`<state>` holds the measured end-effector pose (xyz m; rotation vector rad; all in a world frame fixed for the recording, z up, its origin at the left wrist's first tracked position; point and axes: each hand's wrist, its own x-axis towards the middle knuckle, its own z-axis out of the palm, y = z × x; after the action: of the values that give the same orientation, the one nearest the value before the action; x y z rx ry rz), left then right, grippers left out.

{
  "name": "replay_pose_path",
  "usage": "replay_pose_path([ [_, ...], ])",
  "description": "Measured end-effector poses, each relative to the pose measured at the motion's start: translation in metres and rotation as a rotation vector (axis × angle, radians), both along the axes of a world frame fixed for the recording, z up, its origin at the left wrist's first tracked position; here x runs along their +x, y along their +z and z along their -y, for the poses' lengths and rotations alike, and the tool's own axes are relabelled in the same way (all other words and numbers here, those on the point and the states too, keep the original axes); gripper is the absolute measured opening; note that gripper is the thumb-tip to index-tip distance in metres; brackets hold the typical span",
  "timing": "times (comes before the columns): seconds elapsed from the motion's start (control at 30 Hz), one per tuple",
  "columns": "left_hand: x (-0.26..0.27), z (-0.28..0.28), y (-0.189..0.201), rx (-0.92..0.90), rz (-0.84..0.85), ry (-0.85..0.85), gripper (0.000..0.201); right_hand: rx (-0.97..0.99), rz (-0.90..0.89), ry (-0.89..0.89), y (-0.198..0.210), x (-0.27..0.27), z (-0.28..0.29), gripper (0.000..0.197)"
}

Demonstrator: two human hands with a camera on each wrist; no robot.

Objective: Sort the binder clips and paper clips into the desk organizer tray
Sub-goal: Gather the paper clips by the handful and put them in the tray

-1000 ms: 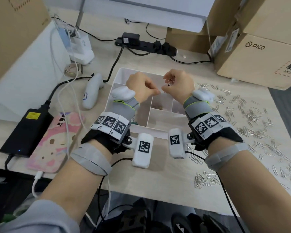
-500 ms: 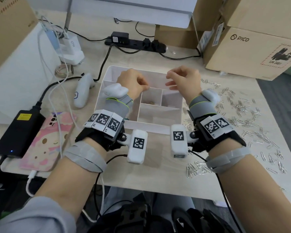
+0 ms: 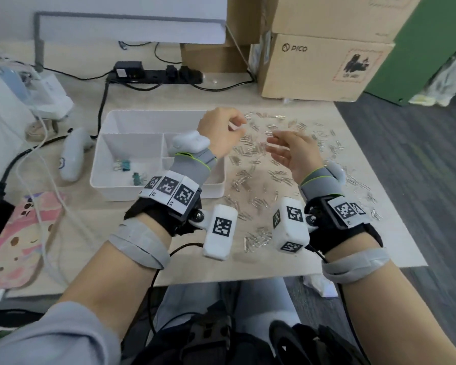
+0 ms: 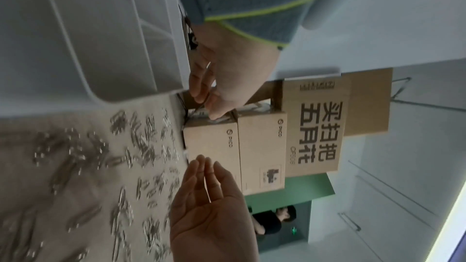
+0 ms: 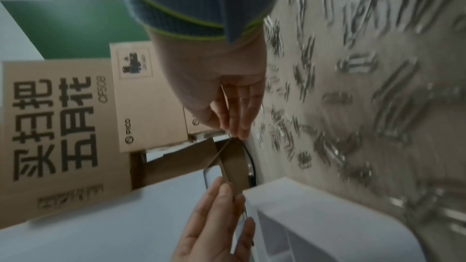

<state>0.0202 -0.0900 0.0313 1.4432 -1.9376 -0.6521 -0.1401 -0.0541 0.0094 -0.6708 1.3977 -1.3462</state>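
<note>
Left hand: my left hand (image 3: 219, 133) hangs above the far right corner of the tray, knuckles up, fingers loosely curled, thumb tip close to the forefinger. The wrist views are blurred, so I cannot tell whether anything is pinched between them.

Right hand: my right hand (image 3: 293, 154) is held just right of the left one, palm turned up and towards me, fingers nearly straight and lying side by side, holding nothing that I can see.

Tray: the white desk organizer tray (image 3: 153, 115) sits on the desk (image 3: 184, 256) left of the clip scatter, with one long section at the back and smaller sections in front.

Binder clips: two teal binder clips (image 3: 123, 165) lie in the front left section, one nearer the middle and one against the near wall.

Paper clips: silver paper clips (image 3: 256, 156) are strewn over the desk right of the tray, under and around both hands, and a small heap lies at the near edge between my wrist cameras.

Around: a white controller (image 3: 73, 156) lies left of the tray, a pink phone case (image 3: 16, 241) at the near left, a black power strip (image 3: 156, 72) behind the tray, and cardboard boxes (image 3: 319, 64) at the far right.
</note>
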Motion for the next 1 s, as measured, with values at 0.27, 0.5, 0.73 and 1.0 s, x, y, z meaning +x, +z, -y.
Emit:
replay_pose_path([
  [0.27, -0.069, -0.008, -0.04, 0.255, 0.326, -0.217, 0.055, 0.007, -0.224, -0.224, -0.023, -0.062, -0.032, 0.016],
  [0.5, -0.074, -0.018, -0.091, 0.316, 0.57, -0.004, 0.078, 0.053, -0.765, -0.385, -0.049, -0.098, -0.059, 0.021],
  [0.73, -0.087, -0.035, -0.09, 0.328, 0.591, -0.099, 0.069, 0.392, -1.151, -0.11, -0.07, -0.107, -0.073, 0.059],
  [1.0, -0.089, -0.06, -0.076, 0.252, 0.377, -0.263, 0.059, 0.159, -1.109, 0.203, -0.07, -0.089, -0.093, 0.042],
])
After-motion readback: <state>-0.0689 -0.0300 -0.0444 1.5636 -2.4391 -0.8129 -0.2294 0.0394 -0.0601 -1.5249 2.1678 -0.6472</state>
